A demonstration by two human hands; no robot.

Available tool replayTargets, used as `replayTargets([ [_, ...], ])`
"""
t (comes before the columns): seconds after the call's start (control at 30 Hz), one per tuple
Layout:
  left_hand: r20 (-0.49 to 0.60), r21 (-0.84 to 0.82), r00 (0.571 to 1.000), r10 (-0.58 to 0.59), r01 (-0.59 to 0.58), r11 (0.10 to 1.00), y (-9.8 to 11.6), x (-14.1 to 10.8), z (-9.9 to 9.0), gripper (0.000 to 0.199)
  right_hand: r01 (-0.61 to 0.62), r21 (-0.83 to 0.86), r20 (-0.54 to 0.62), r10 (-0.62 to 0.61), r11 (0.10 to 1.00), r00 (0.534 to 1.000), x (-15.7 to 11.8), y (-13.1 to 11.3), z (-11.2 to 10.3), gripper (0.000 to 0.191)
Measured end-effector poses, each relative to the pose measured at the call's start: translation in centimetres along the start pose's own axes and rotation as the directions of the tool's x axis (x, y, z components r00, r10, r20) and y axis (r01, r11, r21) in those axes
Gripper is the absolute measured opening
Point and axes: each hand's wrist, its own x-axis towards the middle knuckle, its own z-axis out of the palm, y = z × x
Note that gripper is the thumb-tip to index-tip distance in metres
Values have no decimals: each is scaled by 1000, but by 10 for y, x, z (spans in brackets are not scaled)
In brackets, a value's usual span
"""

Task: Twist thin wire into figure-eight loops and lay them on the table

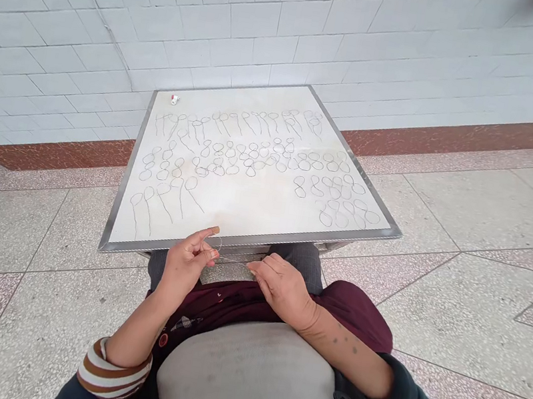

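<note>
Between my hands, just off the front edge of a white table (pixel 255 208), runs a thin wire (pixel 232 261) with a small loop at its left part. My left hand (pixel 188 265) pinches the wire by the loop between thumb and a finger, its index finger stretched toward the table. The other end is between the closed fingertips of my right hand (pixel 283 286). On the table lie many thin looped pieces (pixel 250 171): rows with long tails at the back and front left, and figure-eight shapes across the middle and at the right.
A small red and white object (pixel 175 100) sits at the table's back left corner. The table has a grey metal rim (pixel 117 203) and stands by a white tiled wall (pixel 254 22). My lap lies under its front edge.
</note>
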Motion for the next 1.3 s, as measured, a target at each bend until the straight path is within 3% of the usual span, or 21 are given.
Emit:
replayTargets([
  [0.3, -7, 0, 1000, -20, 20, 1000, 3, 0, -4, 48, 93, -155, -20, -97, 984, 995, -3, 5, 2, 23],
  [0.5, -14, -23, 1000, -11, 11, 1000, 2, 0, -11, 46, 75, -64, -66, -79, 995, 995, -5, 6, 1, 19],
  [0.67, -8, -14, 1000, -10, 9, 1000, -1, 0, -13, 44, 77, -114, -2, -78, 990, 997, -5, 3, -1, 23],
  [0.73, -2, -18, 1000, -9, 9, 1000, -1, 0, -15, 44, 58, -79, 20, -56, 995, 998, -3, 3, -5, 22],
  [0.83, 19, -42, 1000, 22, -22, 999, 0, 3, -20, 48, -36, 120, 36, 32, 992, 999, 3, 4, -18, 20],
  [0.9, 47, -64, 997, 62, -59, 996, 2, 5, -23, 49, -154, 284, 74, 138, 946, 988, 10, 4, -27, 25],
  [0.97, 86, -72, 992, 97, -91, 993, 4, 5, -24, 50, -283, 448, 196, 216, 848, 957, 17, 1, -33, 31],
  [1.07, 138, -83, 978, 157, -146, 986, 6, 4, -23, 49, -450, 657, 437, 181, 604, 881, 25, -6, -33, 38],
  [1.17, 152, -132, 969, 195, -175, 976, 8, 3, -19, 49, -537, 743, 540, 116, 399, 833, 25, -14, -25, 38],
  [1.23, 144, -181, 970, 193, -166, 969, 8, 4, -15, 54, -538, 747, 533, 130, 391, 836, 22, -19, -20, 35],
  [1.3, 115, -240, 974, 196, -164, 957, 7, 5, -9, 63, -471, 722, 439, 190, 507, 878, 19, -23, -17, 33],
])
